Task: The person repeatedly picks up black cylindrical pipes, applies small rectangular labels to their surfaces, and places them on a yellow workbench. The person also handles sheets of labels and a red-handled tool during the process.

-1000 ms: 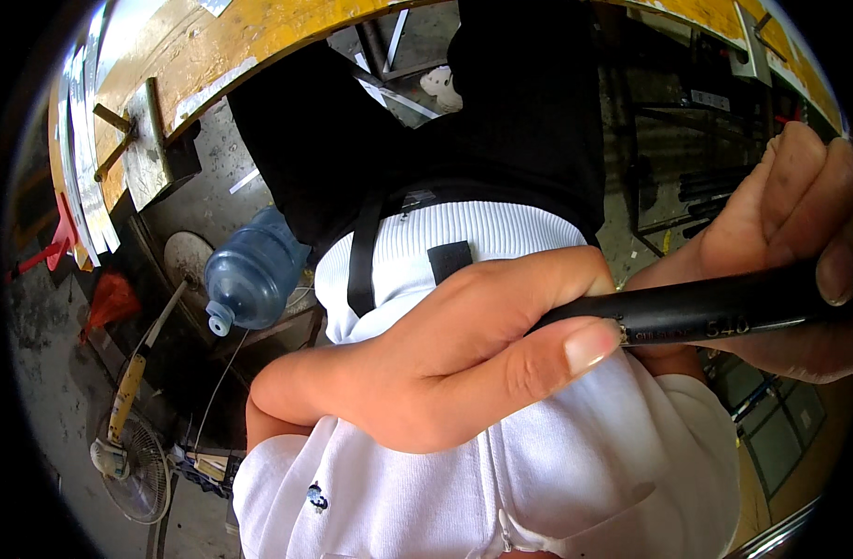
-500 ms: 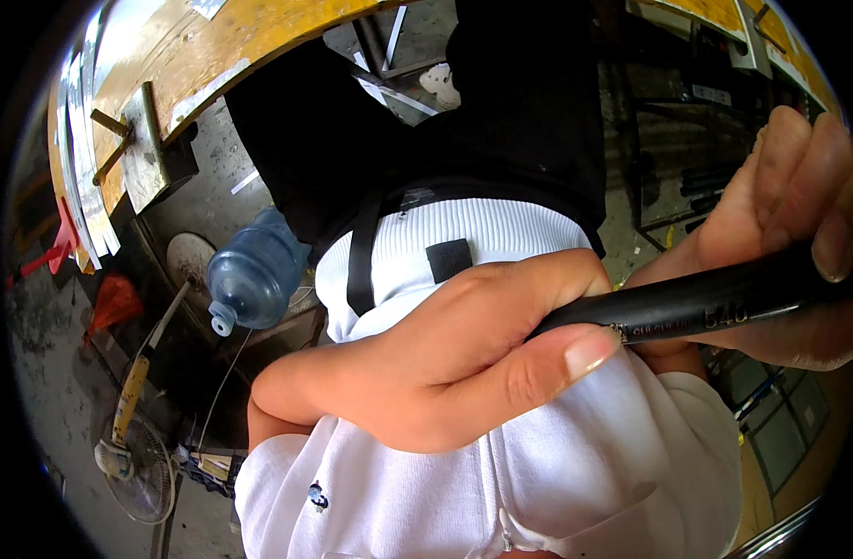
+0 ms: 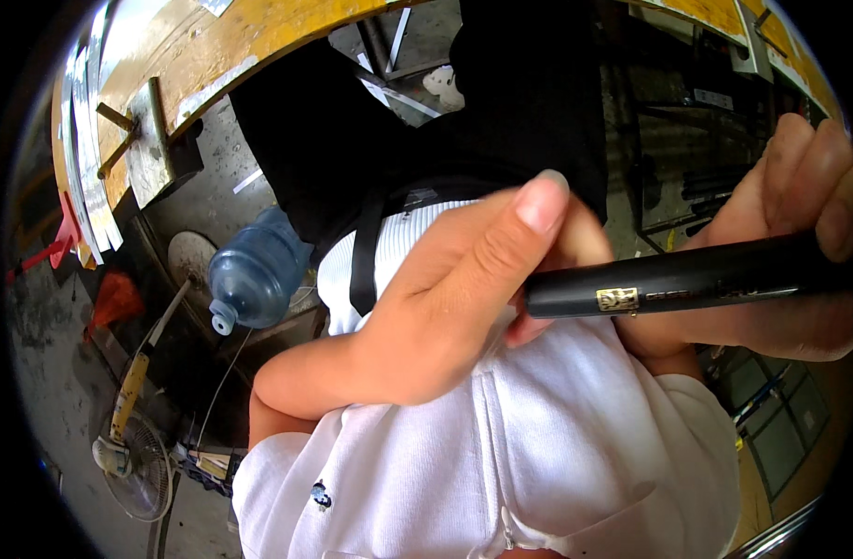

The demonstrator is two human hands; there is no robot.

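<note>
A black round rod [image 3: 687, 283], tapered and marked with a gold emblem near its left end, lies across in front of my white top. My right hand [image 3: 780, 200] holds it toward the right edge of the head view, fingertips over its top and the palm partly behind it. At the rod's left end is my left hand [image 3: 464, 289], its thumb raised off the rod. Its other fingers curl behind that end, and one fingertip shows below. The rod's far right end is lost in the dark rim.
A yellow wooden workbench [image 3: 286, 28] with a metal fitting [image 3: 147, 140] curves along the top. On the left are a large blue water bottle [image 3: 254, 270], a standing fan [image 3: 137, 466] and a red funnel-like piece [image 3: 117, 303]. Dark metal framing [image 3: 659, 112] stands under the bench at right.
My left thumb has lifted off the rod and swung upward. The rod has turned, bringing the gold emblem into view, and sits slightly higher at its left end.
</note>
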